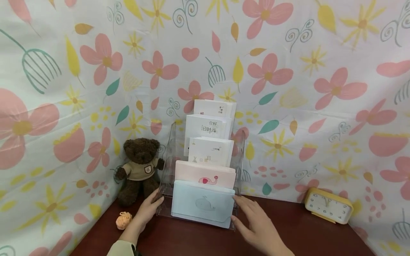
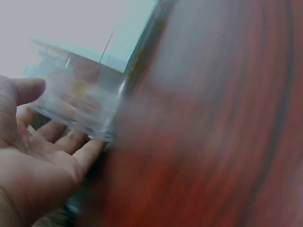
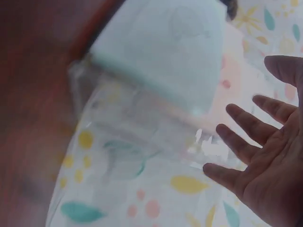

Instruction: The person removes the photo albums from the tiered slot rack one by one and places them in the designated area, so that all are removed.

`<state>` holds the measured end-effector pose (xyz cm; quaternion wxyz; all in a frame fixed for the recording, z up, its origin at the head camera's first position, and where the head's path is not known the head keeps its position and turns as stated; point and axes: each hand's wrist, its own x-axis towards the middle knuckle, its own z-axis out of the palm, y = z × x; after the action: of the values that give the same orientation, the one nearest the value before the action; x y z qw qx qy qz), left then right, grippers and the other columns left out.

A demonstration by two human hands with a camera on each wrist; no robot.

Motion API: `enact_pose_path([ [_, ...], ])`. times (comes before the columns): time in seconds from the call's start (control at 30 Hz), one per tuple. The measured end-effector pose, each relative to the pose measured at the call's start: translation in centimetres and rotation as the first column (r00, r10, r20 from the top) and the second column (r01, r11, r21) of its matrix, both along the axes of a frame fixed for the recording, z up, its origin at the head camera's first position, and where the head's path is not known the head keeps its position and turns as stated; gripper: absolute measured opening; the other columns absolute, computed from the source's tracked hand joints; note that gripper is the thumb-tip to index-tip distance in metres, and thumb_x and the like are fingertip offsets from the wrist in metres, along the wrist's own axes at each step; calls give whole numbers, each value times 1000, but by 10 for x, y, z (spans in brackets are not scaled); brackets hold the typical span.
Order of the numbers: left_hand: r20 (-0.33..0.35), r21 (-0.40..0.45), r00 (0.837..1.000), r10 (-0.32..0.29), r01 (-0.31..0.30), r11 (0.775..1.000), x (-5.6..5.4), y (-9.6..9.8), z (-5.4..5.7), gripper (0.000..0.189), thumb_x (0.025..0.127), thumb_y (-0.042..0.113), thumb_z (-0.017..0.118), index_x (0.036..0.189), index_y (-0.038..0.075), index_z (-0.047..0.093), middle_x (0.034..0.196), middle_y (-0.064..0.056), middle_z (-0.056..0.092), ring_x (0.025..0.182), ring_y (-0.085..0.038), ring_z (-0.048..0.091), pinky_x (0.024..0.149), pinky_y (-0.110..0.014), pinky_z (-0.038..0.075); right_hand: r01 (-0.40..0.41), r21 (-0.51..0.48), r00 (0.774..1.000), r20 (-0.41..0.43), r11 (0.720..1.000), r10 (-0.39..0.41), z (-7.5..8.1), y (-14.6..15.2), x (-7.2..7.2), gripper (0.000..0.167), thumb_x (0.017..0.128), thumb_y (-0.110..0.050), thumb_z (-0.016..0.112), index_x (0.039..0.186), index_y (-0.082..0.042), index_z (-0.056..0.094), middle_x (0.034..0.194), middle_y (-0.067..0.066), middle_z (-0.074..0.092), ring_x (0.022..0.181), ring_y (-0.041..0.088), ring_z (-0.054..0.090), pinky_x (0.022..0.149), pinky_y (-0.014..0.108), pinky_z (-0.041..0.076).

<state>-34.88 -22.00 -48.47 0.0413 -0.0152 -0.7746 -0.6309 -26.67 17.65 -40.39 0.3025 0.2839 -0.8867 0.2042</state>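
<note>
A clear stepped display stand holds several cards in tiers. The light blue whale card is lowest, with a pink elephant card behind it and white cards higher up. My left hand holds the stand's left side near the bottom, its thumb over the panel and its fingers along the outer edge, as the left wrist view shows. Spread wide in the right wrist view, my right hand is beside the stand's right side, near the blue card's edge.
A brown teddy bear sits just left of the stand. Near my left wrist lies a small peach pompom-like ball. A yellow alarm clock stands at the right. Floral cloth hangs behind the dark red table.
</note>
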Motion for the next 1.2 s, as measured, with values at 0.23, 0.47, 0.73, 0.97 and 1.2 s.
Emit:
enact_pose_path([
  [0.23, -7, 208, 999, -42, 42, 977, -3, -3, -19, 70, 99, 38, 65, 159, 19, 35, 160, -17, 33, 142, -38, 38, 112, -57, 38, -115, -39, 990, -84, 993, 111, 11, -58, -39, 54, 89, -30, 78, 137, -11, 62, 142, 8, 57, 131, 27, 52, 103, 53, 48],
  [0.47, 7, 212, 999, -39, 37, 977, -4, -1, -19, 73, 98, 38, 67, 159, 16, 34, 160, -21, 31, 143, -41, 36, 112, -58, 37, -15, 39, 995, -101, 999, 18, -4, -93, -76, 69, 84, -34, 81, 142, -5, 56, 138, 12, 58, 127, 31, 55, 107, 53, 43],
  [0.73, 27, 229, 999, -41, 34, 973, -3, -6, -20, 73, 96, 40, 68, 159, 18, 35, 161, -17, 32, 143, -39, 37, 113, -57, 36, 178, 120, 977, -144, 977, -160, -29, -110, -85, 65, 78, -48, 84, 133, -21, 63, 118, 5, 59, 115, 28, 52, 97, 51, 39],
  [0.97, 22, 239, 999, -38, 32, 970, -5, -6, -21, 72, 96, 40, 67, 158, 19, 36, 160, -16, 35, 143, -39, 37, 113, -57, 36, 234, 172, 962, -179, 957, -203, -19, -116, -71, 49, 75, -49, 87, 110, -22, 65, 97, -1, 66, 95, 24, 64, 73, 42, 42],
  [1.2, 27, 226, 999, -37, 30, 974, -4, -6, -18, 71, 98, 39, 66, 158, 20, 36, 159, -17, 35, 144, -39, 36, 113, -57, 37, 109, 303, 993, -84, 947, -88, -1, -111, -56, 53, 81, -35, 84, 131, -32, 65, 94, -6, 73, 62, 13, 57, 44, 27, 39],
])
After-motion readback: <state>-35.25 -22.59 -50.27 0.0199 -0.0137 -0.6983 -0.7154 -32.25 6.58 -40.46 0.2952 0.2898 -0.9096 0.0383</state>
